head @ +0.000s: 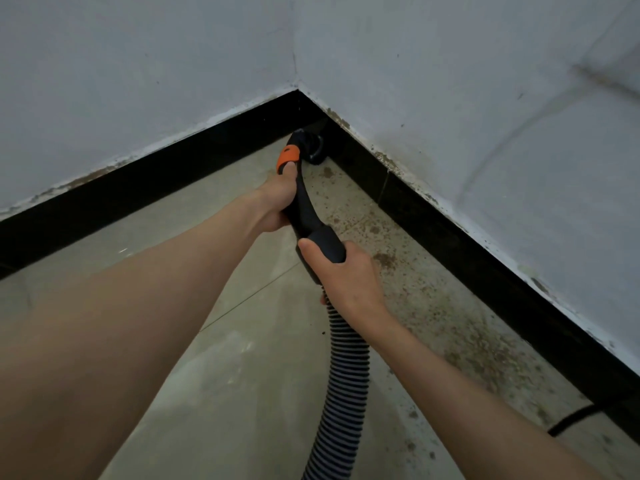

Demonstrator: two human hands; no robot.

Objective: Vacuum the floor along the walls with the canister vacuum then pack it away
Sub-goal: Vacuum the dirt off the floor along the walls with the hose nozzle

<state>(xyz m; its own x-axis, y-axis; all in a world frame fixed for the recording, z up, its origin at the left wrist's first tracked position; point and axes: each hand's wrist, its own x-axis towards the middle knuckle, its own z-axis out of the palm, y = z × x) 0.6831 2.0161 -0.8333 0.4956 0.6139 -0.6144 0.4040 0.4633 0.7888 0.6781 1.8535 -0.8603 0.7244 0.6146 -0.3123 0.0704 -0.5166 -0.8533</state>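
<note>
A black vacuum handle point(306, 209) with an orange collar point(288, 154) points into the room corner. Its round black brush nozzle point(313, 150) sits on the floor against the black skirting. My left hand point(278, 199) grips the handle just below the orange collar. My right hand point(341, 271) grips the lower end of the handle where the ribbed grey-black hose point(341, 379) joins it. The hose runs down and out of the bottom of the view. The canister itself is out of view.
Two white walls point(450, 98) meet in the corner above black skirting point(467, 244). Brown dirt specks point(384, 258) lie on the pale tiled floor point(242, 375) along the right wall. A black cable point(571, 420) lies on the floor at the lower right by the skirting.
</note>
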